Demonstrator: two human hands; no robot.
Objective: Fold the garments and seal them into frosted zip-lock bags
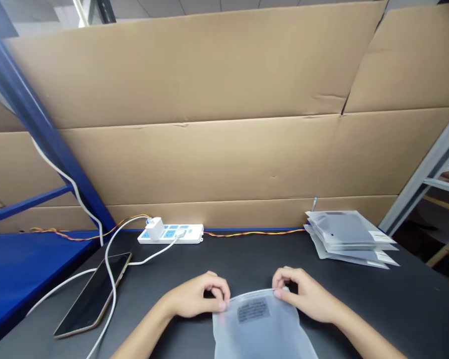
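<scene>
A frosted plastic zip bag (262,334) with a dark printed text block near its top edge lies at the front middle of the black tabletop, its lower end cut off by the frame. My left hand (202,295) pinches the bag's upper left corner between thumb and fingers. At the upper right corner, my right hand (303,294) grips the same edge in a similar pinch. The bag's top edge runs between both hands. Something flat and greyish shows dimly through the plastic, but I cannot make out what it is.
Several filled frosted bags (344,234) are stacked at the back right. A white power strip (172,234) with plugs stands at the back. On the left lies a dark tablet (93,294), crossed by a white cable (114,294). Cardboard (209,159) walls off the rear.
</scene>
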